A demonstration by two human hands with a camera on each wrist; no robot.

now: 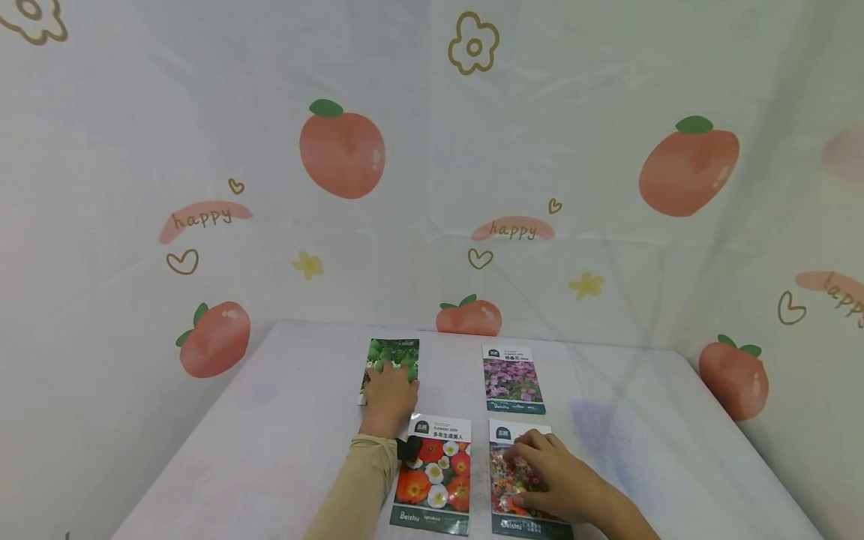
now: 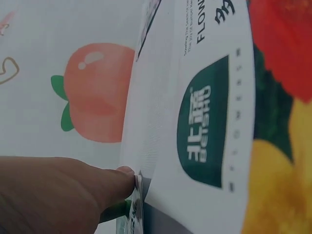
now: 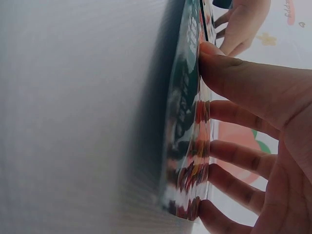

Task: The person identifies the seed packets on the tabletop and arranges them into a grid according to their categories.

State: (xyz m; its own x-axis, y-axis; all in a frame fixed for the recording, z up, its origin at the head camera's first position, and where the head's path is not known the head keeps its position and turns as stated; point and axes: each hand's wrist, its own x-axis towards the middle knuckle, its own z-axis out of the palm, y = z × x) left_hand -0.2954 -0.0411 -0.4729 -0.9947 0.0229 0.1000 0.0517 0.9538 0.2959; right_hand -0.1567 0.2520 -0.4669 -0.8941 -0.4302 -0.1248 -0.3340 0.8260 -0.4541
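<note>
Four-cornered on the white table lie several seed packets. My left hand (image 1: pixel 389 396) rests its fingertips on the green-leaf seed packet (image 1: pixel 397 350) at the back left, and its thumb (image 2: pixel 119 183) touches that packet's edge in the left wrist view. Under my left wrist lies the red-and-white poppy seed packet (image 1: pixel 435 476), large in the foreground of the left wrist view (image 2: pixel 161 122). At the front right, my right hand (image 1: pixel 563 478) touches the mixed-flower seed packet (image 1: pixel 502 480) with spread, slightly bent fingertips (image 3: pixel 234 183). The packet lies flat beneath them.
A purple-flower seed packet (image 1: pixel 513 379) lies at the back right, behind my right hand. The white tabletop (image 1: pixel 270 435) meets a hanging cloth (image 1: pixel 418 255) printed with peaches and "happy" at the back and sides. A bluish stain (image 1: pixel 601 439) marks the table's right part.
</note>
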